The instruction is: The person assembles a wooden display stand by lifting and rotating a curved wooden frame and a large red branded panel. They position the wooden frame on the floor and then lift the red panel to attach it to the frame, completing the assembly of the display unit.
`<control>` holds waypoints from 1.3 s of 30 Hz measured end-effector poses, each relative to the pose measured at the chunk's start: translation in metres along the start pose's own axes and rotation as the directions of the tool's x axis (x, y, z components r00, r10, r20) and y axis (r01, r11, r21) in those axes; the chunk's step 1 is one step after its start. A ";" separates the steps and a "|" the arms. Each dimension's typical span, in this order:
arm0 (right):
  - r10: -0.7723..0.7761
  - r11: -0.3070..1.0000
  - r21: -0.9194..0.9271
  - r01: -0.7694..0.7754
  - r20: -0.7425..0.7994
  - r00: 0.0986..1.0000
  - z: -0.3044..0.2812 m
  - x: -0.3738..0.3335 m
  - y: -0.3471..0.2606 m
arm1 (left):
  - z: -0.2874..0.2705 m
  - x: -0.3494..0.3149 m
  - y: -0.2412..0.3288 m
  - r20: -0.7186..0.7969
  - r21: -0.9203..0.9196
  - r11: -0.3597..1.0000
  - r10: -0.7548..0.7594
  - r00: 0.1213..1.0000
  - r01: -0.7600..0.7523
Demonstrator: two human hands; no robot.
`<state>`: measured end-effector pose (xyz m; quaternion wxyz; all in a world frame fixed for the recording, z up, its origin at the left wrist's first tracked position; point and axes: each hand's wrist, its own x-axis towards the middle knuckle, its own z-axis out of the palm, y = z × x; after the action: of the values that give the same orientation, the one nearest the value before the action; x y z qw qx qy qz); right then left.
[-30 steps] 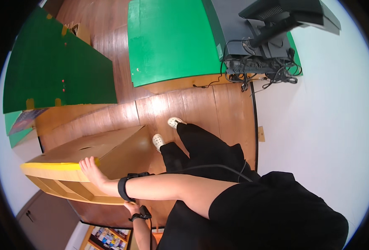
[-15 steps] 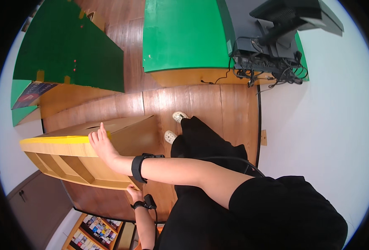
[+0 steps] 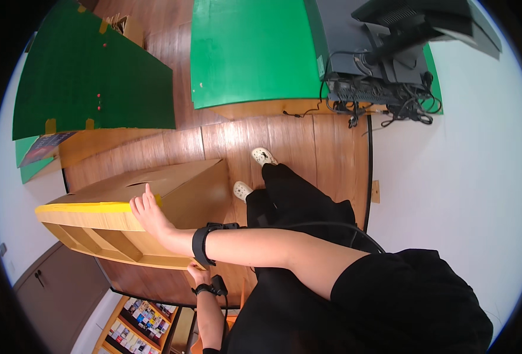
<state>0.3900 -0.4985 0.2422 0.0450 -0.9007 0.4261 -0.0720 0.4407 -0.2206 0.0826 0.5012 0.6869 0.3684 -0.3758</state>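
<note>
A large brown box-shaped unit (image 3: 199, 189) is tilted at the left, with a yellow strip (image 3: 90, 207) along one edge and a wood-grain face divided into recessed compartments. My right hand (image 3: 150, 216) reaches across from the right and holds the edge at the strip's end, its index finger stretched out and its thumb hidden. Below it, my left hand (image 3: 198, 274) grips the unit's lower corner, its fingers partly hidden. Both wrists wear black bands; a small black device (image 3: 219, 285) sits on the left one.
A green-topped table (image 3: 249, 53) carries a dark monitor (image 3: 414, 23) and tangled cables (image 3: 390, 100). Another green panel (image 3: 95, 76) stands at the upper left. White wall runs along the right. Brown cabinet doors (image 3: 54, 295) and a display rack (image 3: 137, 324) lie at the lower left.
The unit and both hands sit slightly farther right in the picture, still gripped. My upper foot has stepped up and right; the surroundings have shifted a little with the view.
</note>
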 end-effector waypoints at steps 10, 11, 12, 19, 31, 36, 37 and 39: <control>-0.067 0.997 0.048 0.066 0.019 0.998 -0.004 0.006 0.025 | 0.031 -0.038 -0.014 0.048 -0.040 0.995 0.094 0.994 -0.092; -0.063 0.997 0.049 0.062 0.013 0.998 -0.005 0.007 0.024 | 0.029 -0.037 -0.014 0.081 -0.031 0.994 0.109 0.991 -0.106; -0.050 0.997 0.052 0.049 0.023 0.998 -0.006 0.007 0.023 | 0.026 -0.035 -0.014 0.113 -0.022 0.992 0.123 0.986 -0.121; -0.006 1.000 0.031 0.004 0.056 0.998 -0.003 0.000 0.016 | 0.015 -0.022 -0.016 0.243 -0.028 0.995 0.095 0.965 -0.091; 0.014 1.000 -0.004 -0.014 0.038 0.999 -0.009 -0.016 0.001 | 0.007 -0.011 -0.026 0.156 -0.076 0.962 0.272 0.950 -0.263; 0.045 0.999 -0.028 -0.045 -0.025 0.999 -0.010 -0.029 -0.005 | 0.010 -0.033 -0.032 0.089 -0.057 0.969 0.244 0.966 -0.240; 0.056 0.998 -0.012 -0.057 -0.042 0.998 -0.010 -0.032 -0.005 | 0.009 -0.038 -0.035 0.076 -0.037 0.955 0.295 0.953 -0.293; 0.033 0.999 -0.027 -0.034 -0.052 0.998 -0.015 -0.043 -0.012 | 0.000 -0.033 -0.039 0.079 -0.032 0.941 0.337 0.938 -0.336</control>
<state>0.3697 -0.4585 0.2548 0.0225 -0.8919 0.4430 -0.0884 0.3916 -0.2163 0.0958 0.5790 0.7190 0.2276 -0.3097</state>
